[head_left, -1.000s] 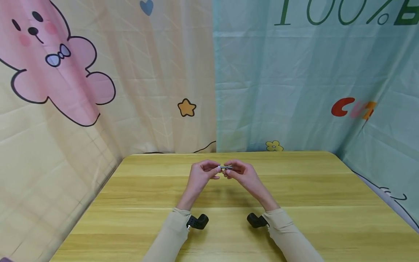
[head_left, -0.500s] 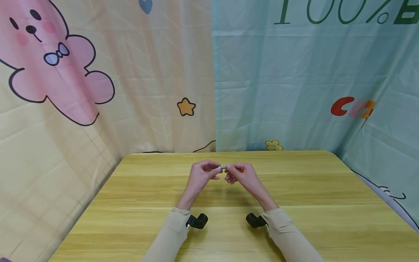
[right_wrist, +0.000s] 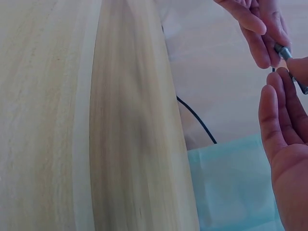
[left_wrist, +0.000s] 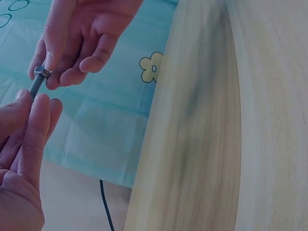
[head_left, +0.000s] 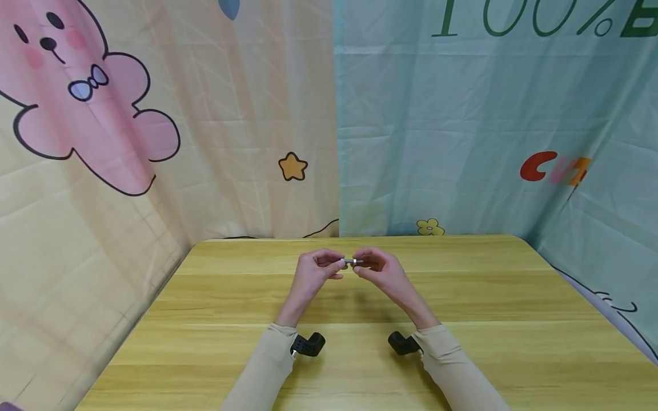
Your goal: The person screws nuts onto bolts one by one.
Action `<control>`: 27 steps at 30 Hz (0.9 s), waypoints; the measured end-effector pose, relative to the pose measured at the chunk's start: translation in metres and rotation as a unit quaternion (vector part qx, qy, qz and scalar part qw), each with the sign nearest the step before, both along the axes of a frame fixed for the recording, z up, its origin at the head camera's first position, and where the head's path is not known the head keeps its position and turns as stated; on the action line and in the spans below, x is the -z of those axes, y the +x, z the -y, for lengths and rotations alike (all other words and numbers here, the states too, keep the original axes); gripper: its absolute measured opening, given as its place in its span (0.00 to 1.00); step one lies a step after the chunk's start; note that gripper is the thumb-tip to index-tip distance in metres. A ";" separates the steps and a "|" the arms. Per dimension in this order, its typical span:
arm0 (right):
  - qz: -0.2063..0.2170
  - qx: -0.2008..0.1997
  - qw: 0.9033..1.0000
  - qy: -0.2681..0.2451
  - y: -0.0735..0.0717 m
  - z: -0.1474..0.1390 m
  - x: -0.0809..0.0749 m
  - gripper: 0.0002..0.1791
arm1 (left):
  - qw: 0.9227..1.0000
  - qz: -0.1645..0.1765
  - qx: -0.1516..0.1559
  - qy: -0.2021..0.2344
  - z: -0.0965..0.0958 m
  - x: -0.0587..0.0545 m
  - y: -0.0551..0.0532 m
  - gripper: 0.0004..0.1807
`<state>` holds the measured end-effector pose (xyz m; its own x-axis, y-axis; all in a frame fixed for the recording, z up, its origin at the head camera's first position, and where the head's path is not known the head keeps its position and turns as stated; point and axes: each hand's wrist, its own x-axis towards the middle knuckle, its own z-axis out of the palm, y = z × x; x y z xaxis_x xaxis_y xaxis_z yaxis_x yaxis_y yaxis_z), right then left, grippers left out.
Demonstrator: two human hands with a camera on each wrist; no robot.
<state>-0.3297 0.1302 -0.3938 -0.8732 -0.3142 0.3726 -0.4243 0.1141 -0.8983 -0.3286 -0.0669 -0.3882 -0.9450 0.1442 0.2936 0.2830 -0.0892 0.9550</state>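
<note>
Between the two hands a grey metal bolt (head_left: 348,261) lies roughly level above the far part of the table. My left hand (head_left: 313,275) pinches one end of it between thumb and fingers, which hide that end. Partway along the threaded shank (left_wrist: 34,87) sits a hex nut (left_wrist: 42,72). The thumb and forefinger of my right hand (head_left: 384,273) are curled about the nut, tips right at its sides, with the bolt's free end reaching in between them. In the right wrist view, the right thumb covers part of the bolt (right_wrist: 283,50).
A wood-grain table (head_left: 247,365) lies under both forearms. Printed curtains (head_left: 267,103) hang behind and beside it. Each wrist carries a black camera mount (head_left: 308,345). A dark cable (right_wrist: 198,118) runs beyond the table's far edge.
Half a second ago the right fingertips covered the nut; now they have parted and the nut shows. The left hand keeps its pinch on the bolt, and both hands sit slightly higher in view.
</note>
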 end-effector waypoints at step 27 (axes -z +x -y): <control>-0.016 0.000 1.000 0.019 0.001 0.001 -0.002 0.16 | 1.000 0.001 0.005 -0.009 0.000 -0.002 0.002 0.11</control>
